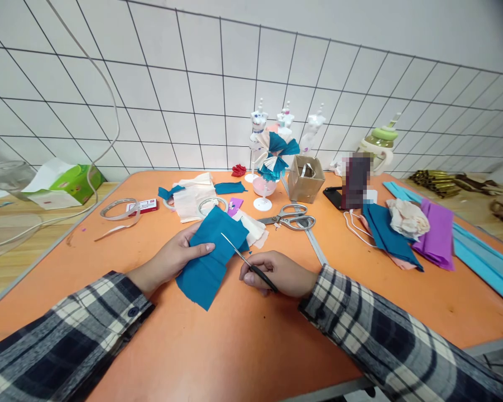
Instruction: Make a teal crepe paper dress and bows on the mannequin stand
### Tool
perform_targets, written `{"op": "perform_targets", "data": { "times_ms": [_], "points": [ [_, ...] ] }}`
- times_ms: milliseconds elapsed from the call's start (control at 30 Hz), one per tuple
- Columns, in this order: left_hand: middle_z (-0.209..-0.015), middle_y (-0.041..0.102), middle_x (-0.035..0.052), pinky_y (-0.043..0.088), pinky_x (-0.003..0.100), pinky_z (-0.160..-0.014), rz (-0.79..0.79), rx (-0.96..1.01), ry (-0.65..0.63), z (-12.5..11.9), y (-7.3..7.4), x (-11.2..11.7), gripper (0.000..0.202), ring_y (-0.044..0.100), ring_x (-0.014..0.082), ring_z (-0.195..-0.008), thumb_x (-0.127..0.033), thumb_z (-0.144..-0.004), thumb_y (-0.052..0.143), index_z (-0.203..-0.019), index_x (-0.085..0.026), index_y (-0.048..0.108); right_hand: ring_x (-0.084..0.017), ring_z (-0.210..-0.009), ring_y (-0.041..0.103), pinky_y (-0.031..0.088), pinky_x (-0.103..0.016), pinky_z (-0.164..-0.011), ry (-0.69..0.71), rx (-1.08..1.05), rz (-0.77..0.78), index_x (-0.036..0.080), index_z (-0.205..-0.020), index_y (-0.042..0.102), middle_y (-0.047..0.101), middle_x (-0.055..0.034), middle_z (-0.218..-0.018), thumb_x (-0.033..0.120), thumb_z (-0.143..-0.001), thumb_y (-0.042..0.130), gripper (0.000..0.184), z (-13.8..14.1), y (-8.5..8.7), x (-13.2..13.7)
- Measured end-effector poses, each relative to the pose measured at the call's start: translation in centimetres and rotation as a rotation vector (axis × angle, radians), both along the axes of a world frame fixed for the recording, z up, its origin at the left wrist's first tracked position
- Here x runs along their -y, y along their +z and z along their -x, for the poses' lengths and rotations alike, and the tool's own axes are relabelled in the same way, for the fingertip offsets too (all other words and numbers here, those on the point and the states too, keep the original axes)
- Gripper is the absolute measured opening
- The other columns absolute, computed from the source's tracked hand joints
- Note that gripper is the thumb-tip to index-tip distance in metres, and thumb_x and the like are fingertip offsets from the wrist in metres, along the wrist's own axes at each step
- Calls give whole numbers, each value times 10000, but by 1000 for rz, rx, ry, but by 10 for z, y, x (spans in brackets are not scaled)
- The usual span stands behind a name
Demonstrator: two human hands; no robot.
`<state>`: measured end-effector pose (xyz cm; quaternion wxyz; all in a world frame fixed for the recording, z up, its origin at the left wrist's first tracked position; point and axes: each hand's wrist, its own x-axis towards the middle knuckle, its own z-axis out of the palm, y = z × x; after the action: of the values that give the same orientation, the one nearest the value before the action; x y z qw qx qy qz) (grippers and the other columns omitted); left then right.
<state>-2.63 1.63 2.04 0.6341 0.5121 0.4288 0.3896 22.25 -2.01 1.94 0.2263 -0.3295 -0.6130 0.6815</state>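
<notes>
My left hand (188, 251) pinches a sheet of teal crepe paper (207, 273) by its left side, thumb on top and fingers behind. The sheet is tilted above the table. My right hand (272, 273) is closed around the black handle of small scissors (259, 272). Their thin metal blade lies across the right part of the teal paper; whether a second blade is behind the sheet is hidden. Just beyond the paper are cream crepe paper scraps (253, 229) and larger metal scissors (291, 218) lying on the table.
Mini dress-form stands (259, 120), one with a teal and cream paper dress (274, 153), stand at the back beside a small cardboard box (306, 177). Tape rolls (121, 209) lie left. Folded purple crepe paper (435, 234) and a bottle (379, 145) are right, on the orange table (234, 357).
</notes>
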Motion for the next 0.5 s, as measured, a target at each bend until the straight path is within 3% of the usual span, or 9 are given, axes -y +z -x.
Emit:
{"op": "perform_targets", "data": {
  "times_ms": [167, 500],
  "points": [
    [-917, 788, 50, 620, 287, -713, 19, 21, -25, 1, -1, 0, 551, 748, 262, -839, -310, -698, 846, -1205, -226, 648, -82, -516, 428, 367, -220, -484, 9, 12, -4, 156, -818, 589, 462, 56, -594, 624, -727, 726, 496, 0, 3, 1],
    [-891, 780, 40, 617, 287, -718, -21, 29, -63, 3, -1, -2, 462, 736, 215, -750, -308, -721, 832, -1132, -196, 653, -57, -485, 378, 292, -210, -468, -15, -1, -9, 148, -754, 598, 446, 72, -550, 443, -747, 779, 346, 0, 5, 1]
  ]
}}
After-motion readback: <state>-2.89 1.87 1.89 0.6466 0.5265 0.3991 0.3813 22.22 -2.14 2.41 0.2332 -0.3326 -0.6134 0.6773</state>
